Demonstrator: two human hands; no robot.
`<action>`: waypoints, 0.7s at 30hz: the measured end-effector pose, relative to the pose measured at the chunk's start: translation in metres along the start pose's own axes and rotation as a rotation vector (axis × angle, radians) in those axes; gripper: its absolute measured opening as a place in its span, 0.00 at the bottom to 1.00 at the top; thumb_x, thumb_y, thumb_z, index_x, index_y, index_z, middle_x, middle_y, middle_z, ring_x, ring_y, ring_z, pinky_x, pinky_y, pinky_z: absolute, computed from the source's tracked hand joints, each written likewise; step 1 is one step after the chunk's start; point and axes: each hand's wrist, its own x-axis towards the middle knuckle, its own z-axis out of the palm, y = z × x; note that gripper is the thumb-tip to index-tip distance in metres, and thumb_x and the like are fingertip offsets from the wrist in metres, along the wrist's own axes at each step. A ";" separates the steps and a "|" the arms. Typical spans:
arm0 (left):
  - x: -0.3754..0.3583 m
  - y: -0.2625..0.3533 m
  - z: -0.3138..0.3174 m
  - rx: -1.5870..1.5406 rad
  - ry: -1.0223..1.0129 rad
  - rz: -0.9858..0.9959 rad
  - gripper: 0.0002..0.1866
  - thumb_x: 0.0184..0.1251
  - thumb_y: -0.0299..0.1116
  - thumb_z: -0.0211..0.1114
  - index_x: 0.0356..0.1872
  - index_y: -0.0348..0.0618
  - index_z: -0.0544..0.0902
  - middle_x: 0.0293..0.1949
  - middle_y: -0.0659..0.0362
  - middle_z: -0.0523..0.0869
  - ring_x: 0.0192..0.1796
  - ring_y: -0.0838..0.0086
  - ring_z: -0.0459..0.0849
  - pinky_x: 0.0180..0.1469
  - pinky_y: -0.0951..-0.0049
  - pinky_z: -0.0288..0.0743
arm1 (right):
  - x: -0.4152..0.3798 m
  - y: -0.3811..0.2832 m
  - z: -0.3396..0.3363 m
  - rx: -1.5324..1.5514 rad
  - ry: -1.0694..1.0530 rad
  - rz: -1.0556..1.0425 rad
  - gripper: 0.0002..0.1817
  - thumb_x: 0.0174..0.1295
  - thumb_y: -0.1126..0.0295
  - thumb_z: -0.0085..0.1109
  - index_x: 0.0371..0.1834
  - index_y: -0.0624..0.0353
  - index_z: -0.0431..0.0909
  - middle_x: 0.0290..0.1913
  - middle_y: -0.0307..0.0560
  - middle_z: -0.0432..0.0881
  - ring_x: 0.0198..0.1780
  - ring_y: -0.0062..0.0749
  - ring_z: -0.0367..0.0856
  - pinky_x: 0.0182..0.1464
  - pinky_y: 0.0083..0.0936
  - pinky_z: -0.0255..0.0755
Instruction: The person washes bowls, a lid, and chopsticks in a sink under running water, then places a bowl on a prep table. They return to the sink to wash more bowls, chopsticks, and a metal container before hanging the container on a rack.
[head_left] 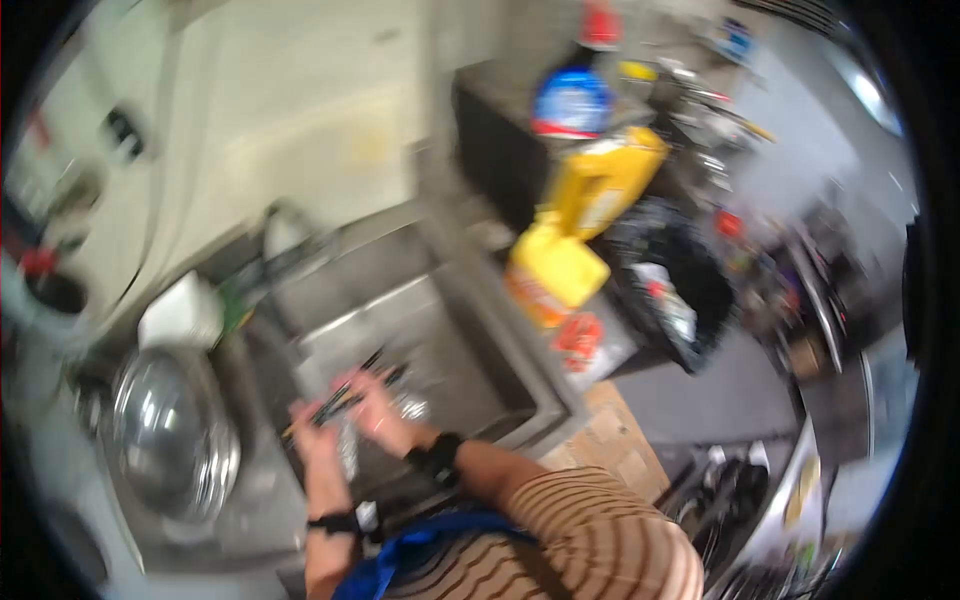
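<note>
Both hands are over a metal sink [490, 330], close together and blurred by motion. My left hand [316, 440] is closed around the lower end of a bundle of thin, dark sticks [340, 402], perhaps utensil handles; their kind is too smeared to tell. My right hand [385, 412] wraps the same bundle nearer its upper end, where dark tips stick out past the fingers. A shiny streak like running water [348, 450] shows between the hands. A faucet [285, 235] rises from the sink's back edge.
A round shiny metal bowl or lid [172, 430] lies on the left drainboard, below a white container [182, 312]. To the right stand a yellow jug [560, 265], a dark bottle with a blue label [573, 100] and a black bag [715, 300]. Cardboard [610, 435] lies beside the sink.
</note>
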 end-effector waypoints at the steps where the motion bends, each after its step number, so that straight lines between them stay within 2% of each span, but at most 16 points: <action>1: -0.016 -0.010 0.010 -0.047 0.059 0.054 0.06 0.60 0.35 0.58 0.35 0.47 0.76 0.31 0.58 0.80 0.38 0.67 0.77 0.48 0.63 0.69 | 0.021 -0.009 0.007 0.172 0.141 0.075 0.08 0.54 0.73 0.51 0.38 0.54 0.70 0.31 0.40 0.74 0.35 0.31 0.75 0.42 0.30 0.69; 2: -0.003 -0.022 -0.009 -0.068 -0.006 0.074 0.07 0.61 0.35 0.58 0.37 0.44 0.75 0.31 0.57 0.79 0.37 0.66 0.77 0.48 0.61 0.69 | 0.019 -0.019 0.024 0.199 0.206 0.046 0.12 0.47 0.79 0.54 0.36 0.54 0.70 0.24 0.42 0.72 0.27 0.34 0.74 0.36 0.32 0.70; 3: -0.025 -0.009 0.010 -0.332 0.056 -0.163 0.10 0.63 0.36 0.59 0.35 0.40 0.72 0.29 0.55 0.78 0.37 0.66 0.76 0.49 0.61 0.71 | 0.024 -0.017 0.025 0.090 0.255 0.025 0.14 0.44 0.82 0.54 0.36 0.55 0.69 0.23 0.42 0.70 0.24 0.33 0.71 0.33 0.32 0.70; 4: -0.025 -0.007 0.014 -0.461 0.209 -0.157 0.13 0.63 0.38 0.59 0.33 0.37 0.71 0.27 0.55 0.76 0.35 0.65 0.77 0.48 0.60 0.74 | 0.025 -0.015 0.030 0.003 0.251 -0.031 0.14 0.44 0.83 0.53 0.35 0.56 0.70 0.22 0.41 0.70 0.23 0.32 0.70 0.32 0.32 0.70; 5: -0.018 -0.007 0.000 -0.585 0.265 -0.171 0.14 0.63 0.39 0.58 0.33 0.36 0.71 0.27 0.55 0.74 0.34 0.65 0.77 0.49 0.58 0.75 | 0.017 -0.017 0.043 -0.027 0.235 -0.081 0.12 0.48 0.83 0.54 0.35 0.58 0.71 0.23 0.41 0.70 0.23 0.31 0.70 0.33 0.32 0.70; 6: -0.017 -0.006 -0.005 -0.567 0.423 -0.139 0.14 0.63 0.39 0.58 0.33 0.36 0.70 0.26 0.55 0.74 0.30 0.65 0.77 0.46 0.57 0.77 | 0.014 -0.014 0.048 -0.127 0.231 -0.109 0.09 0.52 0.82 0.55 0.36 0.59 0.73 0.24 0.41 0.72 0.24 0.29 0.71 0.32 0.30 0.70; 8: -0.014 -0.021 -0.028 -0.481 0.452 -0.108 0.13 0.65 0.39 0.55 0.32 0.38 0.71 0.24 0.57 0.74 0.27 0.65 0.77 0.40 0.56 0.79 | 0.011 -0.002 0.049 -0.278 0.228 -0.066 0.08 0.55 0.80 0.56 0.38 0.60 0.74 0.25 0.40 0.74 0.26 0.28 0.73 0.32 0.27 0.70; 10: -0.015 -0.034 -0.029 -0.531 0.568 -0.172 0.13 0.67 0.39 0.51 0.29 0.39 0.71 0.22 0.58 0.73 0.24 0.64 0.76 0.32 0.58 0.80 | 0.012 0.016 0.048 -0.491 0.183 0.012 0.07 0.54 0.78 0.58 0.36 0.59 0.75 0.29 0.40 0.76 0.29 0.27 0.75 0.34 0.24 0.71; 11: -0.018 -0.040 -0.023 -0.507 0.548 -0.270 0.15 0.66 0.43 0.48 0.25 0.44 0.71 0.20 0.60 0.73 0.19 0.69 0.74 0.23 0.64 0.78 | 0.011 0.017 0.053 -0.506 0.160 0.081 0.08 0.53 0.75 0.61 0.36 0.60 0.76 0.31 0.42 0.79 0.32 0.28 0.77 0.37 0.25 0.72; 14: -0.039 -0.036 -0.024 -0.258 0.579 -0.490 0.18 0.65 0.49 0.48 0.23 0.47 0.70 0.17 0.62 0.72 0.13 0.76 0.69 0.14 0.72 0.68 | 0.014 0.014 0.063 -0.647 0.048 0.124 0.10 0.52 0.74 0.63 0.36 0.62 0.75 0.32 0.43 0.79 0.33 0.29 0.78 0.38 0.27 0.73; 15: -0.043 -0.038 -0.021 -0.158 0.588 -0.594 0.20 0.64 0.54 0.48 0.22 0.51 0.70 0.13 0.65 0.70 0.09 0.80 0.62 0.11 0.77 0.58 | 0.014 0.010 0.064 -0.632 -0.018 0.127 0.10 0.52 0.72 0.63 0.34 0.64 0.76 0.30 0.44 0.80 0.31 0.29 0.78 0.38 0.28 0.72; 18: -0.038 -0.046 -0.037 0.172 0.449 -0.588 0.22 0.64 0.56 0.46 0.21 0.51 0.70 0.09 0.66 0.66 0.08 0.80 0.61 0.11 0.78 0.54 | 0.023 -0.010 0.069 -0.796 0.050 0.259 0.09 0.52 0.70 0.63 0.32 0.63 0.76 0.27 0.42 0.79 0.29 0.27 0.77 0.36 0.27 0.71; 19: -0.043 -0.041 -0.038 0.235 0.374 -0.583 0.21 0.64 0.55 0.48 0.20 0.51 0.69 0.08 0.66 0.65 0.08 0.79 0.60 0.11 0.77 0.55 | 0.031 -0.007 0.061 -0.799 0.056 0.148 0.09 0.53 0.68 0.64 0.30 0.62 0.77 0.24 0.41 0.78 0.25 0.26 0.75 0.31 0.24 0.69; 20: -0.045 -0.036 -0.036 0.262 0.403 -0.572 0.21 0.64 0.54 0.48 0.20 0.51 0.69 0.09 0.66 0.65 0.08 0.79 0.60 0.11 0.77 0.55 | 0.038 -0.010 0.062 -0.877 0.157 0.125 0.10 0.54 0.66 0.63 0.26 0.61 0.76 0.21 0.39 0.76 0.21 0.25 0.73 0.25 0.23 0.67; 21: -0.047 -0.030 -0.033 0.289 0.429 -0.563 0.20 0.65 0.52 0.49 0.19 0.50 0.69 0.09 0.66 0.64 0.08 0.79 0.60 0.11 0.77 0.54 | 0.046 -0.014 0.063 -0.759 0.178 0.148 0.12 0.55 0.64 0.62 0.23 0.61 0.75 0.20 0.40 0.74 0.19 0.26 0.71 0.23 0.24 0.66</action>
